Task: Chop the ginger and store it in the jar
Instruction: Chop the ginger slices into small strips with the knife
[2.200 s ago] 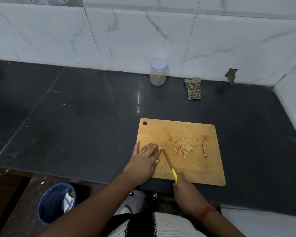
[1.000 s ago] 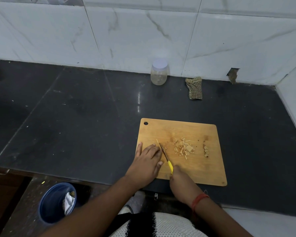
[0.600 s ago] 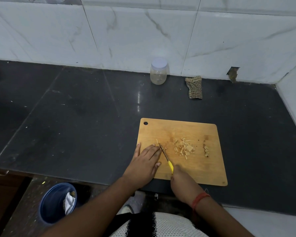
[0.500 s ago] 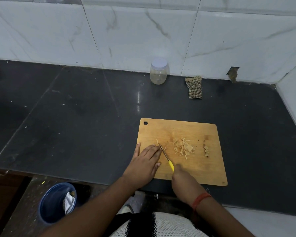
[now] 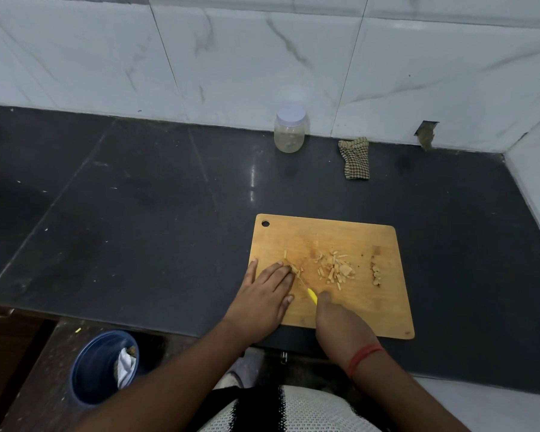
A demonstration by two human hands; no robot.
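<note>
Here the left hand (image 5: 264, 294) lies flat, fingers straight, pressing ginger (image 5: 293, 269) onto the cutting board (image 5: 356, 241); the right hand (image 5: 337, 322) grips a yellow-handled knife (image 5: 309, 293) beside it. Chopped pieces (image 5: 334, 271) lie beyond the right hand, the lidded jar (image 5: 290, 129) far beyond both.

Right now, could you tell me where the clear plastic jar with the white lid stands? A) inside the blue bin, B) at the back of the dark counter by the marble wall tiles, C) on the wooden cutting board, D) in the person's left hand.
B: the clear plastic jar with the white lid stands at the back of the dark counter, against the wall tiles, well behind the wooden cutting board.
</note>
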